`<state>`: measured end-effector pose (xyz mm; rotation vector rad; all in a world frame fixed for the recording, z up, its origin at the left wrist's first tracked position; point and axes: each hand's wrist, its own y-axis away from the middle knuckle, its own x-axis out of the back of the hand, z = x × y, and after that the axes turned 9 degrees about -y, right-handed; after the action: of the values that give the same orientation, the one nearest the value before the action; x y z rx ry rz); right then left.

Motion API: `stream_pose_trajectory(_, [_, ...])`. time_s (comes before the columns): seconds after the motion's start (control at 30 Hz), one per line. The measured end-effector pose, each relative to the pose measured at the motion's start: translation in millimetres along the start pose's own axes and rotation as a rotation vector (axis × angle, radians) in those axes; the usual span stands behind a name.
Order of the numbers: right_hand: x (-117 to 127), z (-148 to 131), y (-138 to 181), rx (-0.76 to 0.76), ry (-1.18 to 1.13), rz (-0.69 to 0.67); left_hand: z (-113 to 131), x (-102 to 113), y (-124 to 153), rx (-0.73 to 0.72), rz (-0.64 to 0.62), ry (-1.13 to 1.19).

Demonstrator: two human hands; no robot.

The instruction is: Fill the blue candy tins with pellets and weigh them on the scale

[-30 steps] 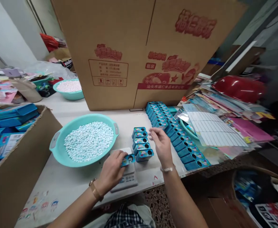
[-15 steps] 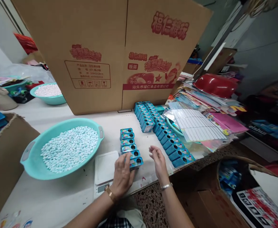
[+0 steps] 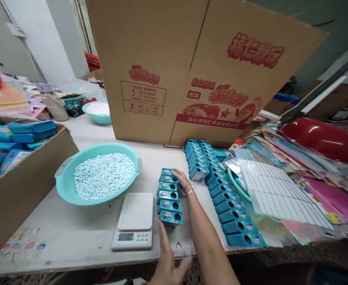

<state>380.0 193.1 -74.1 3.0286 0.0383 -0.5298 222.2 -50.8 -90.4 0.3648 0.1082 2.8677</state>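
Now the scale point(image 3: 135, 217) sits bare; just right of it, the flat left hand point(image 3: 165, 257) and the loosely cupped right hand point(image 3: 181, 180) press together the row of tins point(image 3: 168, 196), one longer than before.

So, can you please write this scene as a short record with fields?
left hand: open, fingertips at the near end of the short tin row
right hand: on the far end of that row
scale: white, just left of the row
basin: teal, holds pale pellets
cardboard box: stands behind, red print
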Motion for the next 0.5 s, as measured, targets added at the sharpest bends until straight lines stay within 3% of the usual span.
stream_pose_trajectory(0.1, [-5, 9, 6, 0.017, -0.049, 0.060, 12, -18, -12, 0.092, 0.007, -0.010])
stream_pose_trajectory(0.27, [-8, 16, 14, 0.073, -0.105, 0.189, 27, -24, -20, 0.226, -0.040, -0.003])
stream_pose_trajectory(0.4, [2, 16, 30, 0.135, -0.087, 0.312, 17, -24, -29, 0.234, 0.171, -0.057])
stream_pose_trajectory(0.5, [16, 16, 53, 0.186, -0.054, 0.441, 9, -21, -38, 0.144, 0.295, -0.075])
